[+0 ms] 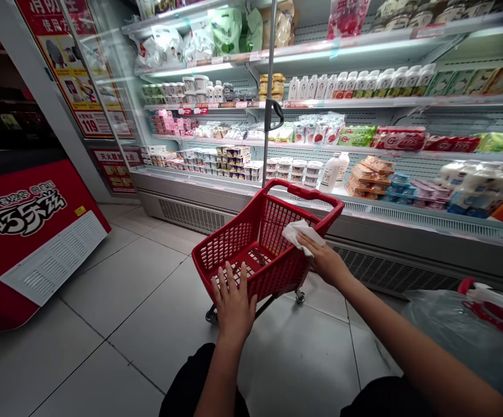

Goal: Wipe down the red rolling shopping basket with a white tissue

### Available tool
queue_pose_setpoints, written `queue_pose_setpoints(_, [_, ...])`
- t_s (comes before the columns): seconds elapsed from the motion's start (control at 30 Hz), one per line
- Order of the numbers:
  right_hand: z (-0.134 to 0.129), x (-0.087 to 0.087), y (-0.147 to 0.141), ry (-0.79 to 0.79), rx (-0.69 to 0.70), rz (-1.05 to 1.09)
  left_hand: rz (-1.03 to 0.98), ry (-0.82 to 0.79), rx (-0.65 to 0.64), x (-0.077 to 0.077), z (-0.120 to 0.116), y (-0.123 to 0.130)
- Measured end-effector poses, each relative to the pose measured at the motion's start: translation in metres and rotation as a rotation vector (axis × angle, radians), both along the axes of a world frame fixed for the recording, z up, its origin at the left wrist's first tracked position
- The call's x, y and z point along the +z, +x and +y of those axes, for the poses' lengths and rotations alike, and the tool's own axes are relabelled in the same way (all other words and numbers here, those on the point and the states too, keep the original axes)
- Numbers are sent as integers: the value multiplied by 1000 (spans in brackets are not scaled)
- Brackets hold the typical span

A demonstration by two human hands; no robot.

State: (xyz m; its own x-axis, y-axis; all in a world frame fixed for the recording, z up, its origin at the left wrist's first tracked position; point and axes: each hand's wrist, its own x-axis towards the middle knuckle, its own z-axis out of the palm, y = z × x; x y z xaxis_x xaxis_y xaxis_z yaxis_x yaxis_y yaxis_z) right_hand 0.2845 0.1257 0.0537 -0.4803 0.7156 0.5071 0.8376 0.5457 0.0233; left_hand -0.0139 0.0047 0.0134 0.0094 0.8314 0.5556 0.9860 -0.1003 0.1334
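In front of me stands a small red plastic shopping cart [229, 240] on wheels, its basket walls full of square holes. My right hand [321, 258] holds a white cloth or tissue [297, 233] against the top rim on the cart's near right side; its fingers press on the cloth. Toward the front of the near side wall, my left hand [234, 301] lies with fingers spread on the cart and holds nothing. No goods show inside the basket.
Behind the cart runs a long refrigerated display [182, 205] stocked with yogurt, bottles and packets, with a door handle [274, 116] in front. A red freezer [38, 231] stands at left. At lower right sits a clear plastic bag [447, 330]. Grey tiles [147, 324] cover the floor.
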Motion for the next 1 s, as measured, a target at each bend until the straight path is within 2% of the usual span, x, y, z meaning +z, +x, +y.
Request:
queue_pose_setpoints(0.1, [-10, -10, -21, 9, 3, 45, 4, -16, -14, 0, -1, 2])
queue_pose_setpoints(0.27, [-63, -38, -101, -52, 237, 134, -7, -20, -25, -1, 2, 20])
queue_pose_setpoints(0.33, [-76, -41, -114, -72, 297, 132, -31, -14, -32, -1, 3, 22])
queue_pose_setpoints(0.4, [-76, -39, -106, -79, 345, 100, -62, -23, -70, 0, 4, 18])
queue_pose_setpoints(0.47, [-64, -34, -80, -78, 337, 69, -81, -61, -147, 2, 4, 9])
queue_pose_setpoints(0.57, [-36, -25, -34, -78, 197, 51, -48, -132, -242, 4, 4, -11])
queue_pose_setpoints(0.67, [-16, -22, -9, -91, 69, 56, 40, -139, -231, 3, 7, -24])
queue_pose_setpoints(0.77, [-19, -28, -19, -109, 34, 114, 123, -107, -209, -2, 14, -22])
queue_pose_setpoints(0.9, [-47, -46, -56, -149, 137, 196, 201, -50, -191, -5, 24, -6])
queue_pose_setpoints(1.0, [-61, -52, -67, -177, 150, 248, 252, -30, -173, -5, 23, 8])
